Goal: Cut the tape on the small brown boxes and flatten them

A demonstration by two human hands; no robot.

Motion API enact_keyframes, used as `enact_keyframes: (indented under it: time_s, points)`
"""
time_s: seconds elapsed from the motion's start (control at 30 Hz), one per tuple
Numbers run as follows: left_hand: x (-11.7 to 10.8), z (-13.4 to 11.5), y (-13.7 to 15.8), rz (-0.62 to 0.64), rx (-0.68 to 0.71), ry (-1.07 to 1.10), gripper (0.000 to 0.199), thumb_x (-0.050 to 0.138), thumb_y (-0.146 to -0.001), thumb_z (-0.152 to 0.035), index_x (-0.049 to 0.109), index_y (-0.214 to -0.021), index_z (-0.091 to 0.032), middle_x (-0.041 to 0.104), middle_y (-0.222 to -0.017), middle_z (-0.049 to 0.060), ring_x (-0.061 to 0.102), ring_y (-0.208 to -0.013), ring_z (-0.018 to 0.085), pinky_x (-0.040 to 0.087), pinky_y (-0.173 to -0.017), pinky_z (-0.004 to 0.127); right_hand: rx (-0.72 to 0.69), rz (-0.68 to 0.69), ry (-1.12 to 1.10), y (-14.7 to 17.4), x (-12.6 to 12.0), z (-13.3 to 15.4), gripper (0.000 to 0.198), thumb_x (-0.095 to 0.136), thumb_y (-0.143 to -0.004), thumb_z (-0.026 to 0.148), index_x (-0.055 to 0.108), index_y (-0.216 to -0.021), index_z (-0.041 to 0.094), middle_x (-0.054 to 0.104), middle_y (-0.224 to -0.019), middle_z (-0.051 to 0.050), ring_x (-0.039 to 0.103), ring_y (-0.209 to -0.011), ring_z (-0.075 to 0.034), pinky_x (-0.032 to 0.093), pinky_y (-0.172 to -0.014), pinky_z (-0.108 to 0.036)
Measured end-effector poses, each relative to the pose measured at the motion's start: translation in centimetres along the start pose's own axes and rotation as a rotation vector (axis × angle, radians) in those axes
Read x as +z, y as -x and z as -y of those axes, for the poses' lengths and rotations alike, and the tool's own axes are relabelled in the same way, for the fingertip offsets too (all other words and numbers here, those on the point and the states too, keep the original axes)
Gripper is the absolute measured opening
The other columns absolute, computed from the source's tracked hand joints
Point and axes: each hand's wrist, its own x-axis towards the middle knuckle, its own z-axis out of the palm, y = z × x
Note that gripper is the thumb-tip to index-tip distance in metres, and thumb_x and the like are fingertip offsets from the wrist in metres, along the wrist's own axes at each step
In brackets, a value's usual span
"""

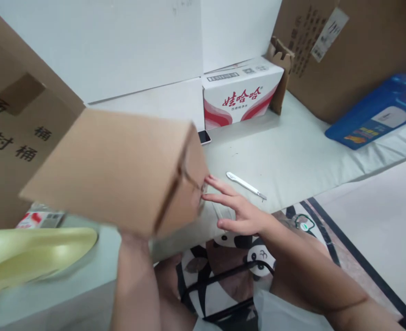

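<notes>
A plain brown cardboard box (120, 165) is held up, tilted, left of the middle, slightly blurred. My left hand (133, 236) is under it, bearing its weight; only the wrist and heel of the hand show, and the fingers are hidden by the box. On the right, my right hand (237, 209) has its fingers spread, with the fingertips touching the box's end face, where a seam runs between flaps. A slim white craft knife (246, 185) with a metal tip lies on the pale cloth just beyond my right hand.
A white and red carton (242, 94) stands at the back, near a dark phone (205, 137). Right of it are a blue bottle (371, 112) and a large brown carton (354, 50). A yellow-green curved plastic piece (37, 253) lies left, before another printed carton (10, 138).
</notes>
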Motion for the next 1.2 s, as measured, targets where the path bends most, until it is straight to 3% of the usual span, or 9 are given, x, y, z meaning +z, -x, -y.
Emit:
enact_keyframes:
  time_s: [0.13,0.3,0.47,0.57,0.7,0.97,1.07,1.13,1.2]
  points:
    - [2.4,1.8,0.1,0.19,-0.271,-0.097,0.051,0.076,-0.073,-0.067,0.073,-0.099,-0.023,0.078,-0.095,0.007,0.071,-0.075,0.023,0.058,-0.054,0.03,-0.048,-0.238,0.124,0.5,-1.7,-0.2,0.064,0.055,-0.097,0.051,0.037,-0.156,0.036,0.024,-0.17,-0.002,0.017,-0.159,-0.027,0.021,-0.128,-0.056]
    - [2.9,3.7,0.6,0.245,-0.527,-0.175,0.071,0.055,-0.084,-0.078,0.07,-0.12,-0.018,0.075,-0.118,0.015,0.07,-0.109,0.036,0.059,-0.088,0.05,-0.157,-0.299,0.305,0.5,-3.1,-0.5,0.068,0.057,-0.094,0.05,0.035,-0.157,0.035,0.042,-0.162,-0.004,0.029,-0.155,-0.031,0.022,-0.126,-0.064]
    - [4.2,5.1,2.2,0.292,-0.478,0.021,0.118,0.046,-0.053,-0.104,0.06,-0.138,-0.022,0.055,-0.15,0.018,0.043,-0.143,0.047,0.044,-0.11,0.061,-0.222,-0.417,0.424,0.1,-2.8,0.2,0.069,0.068,-0.087,0.045,0.045,-0.151,0.031,0.056,-0.149,-0.008,0.045,-0.145,-0.033,0.033,-0.122,-0.063]
    - [4.9,5.5,2.3,0.262,-0.404,0.013,0.11,0.059,-0.056,-0.097,0.06,-0.138,-0.023,0.052,-0.154,0.015,0.034,-0.15,0.045,0.041,-0.114,0.057,-0.219,-0.429,0.456,-0.2,-2.1,1.1,0.067,0.071,-0.086,0.046,0.049,-0.147,0.028,0.057,-0.147,-0.011,0.043,-0.146,-0.034,0.035,-0.121,-0.063]
    - [4.9,5.6,1.4,0.095,-0.352,0.011,0.081,0.059,-0.079,-0.082,0.063,-0.133,-0.023,0.06,-0.146,0.011,0.041,-0.148,0.038,0.042,-0.117,0.052,-0.199,-0.352,0.395,-0.1,-1.6,1.9,0.057,0.061,-0.092,0.049,0.051,-0.143,0.026,0.063,-0.14,-0.012,0.054,-0.136,-0.032,0.046,-0.113,-0.057]
    - [3.4,7.2,0.6,-0.09,-0.572,-0.311,0.055,0.053,-0.095,-0.061,0.067,-0.123,-0.016,0.074,-0.12,0.015,0.071,-0.111,0.031,0.059,-0.096,0.049,-0.104,-0.367,0.384,0.3,-1.2,0.1,0.038,0.06,-0.091,0.028,0.067,-0.128,0.026,0.07,-0.127,-0.009,0.058,-0.131,-0.031,0.049,-0.111,-0.056]
    - [2.8,6.9,0.4,-0.224,-0.357,-0.756,0.061,0.062,-0.087,-0.065,0.066,-0.123,-0.016,0.076,-0.108,0.016,0.072,-0.104,0.035,0.057,-0.093,0.055,-0.116,-0.335,0.376,0.4,-1.0,-0.4,0.039,0.062,-0.09,0.027,0.067,-0.128,0.027,0.07,-0.126,-0.008,0.058,-0.131,-0.031,0.05,-0.11,-0.056]
    - [2.7,6.1,0.4,-0.265,0.017,-0.949,0.067,0.064,-0.084,-0.067,0.063,-0.129,-0.018,0.072,-0.123,0.017,0.066,-0.118,0.036,0.052,-0.102,0.056,-0.137,-0.291,0.372,0.3,-0.7,-0.5,0.04,0.063,-0.09,0.024,0.067,-0.129,0.027,0.07,-0.128,-0.008,0.058,-0.132,-0.03,0.051,-0.11,-0.054]
    - [3.1,5.2,0.6,-0.142,0.432,-1.002,0.066,0.052,-0.089,-0.07,0.06,-0.135,-0.023,0.061,-0.143,0.014,0.054,-0.137,0.034,0.044,-0.113,0.054,-0.154,-0.231,0.36,0.1,-0.3,-0.2,0.04,0.062,-0.09,0.023,0.066,-0.13,0.026,0.07,-0.13,-0.008,0.057,-0.133,-0.029,0.05,-0.111,-0.053]
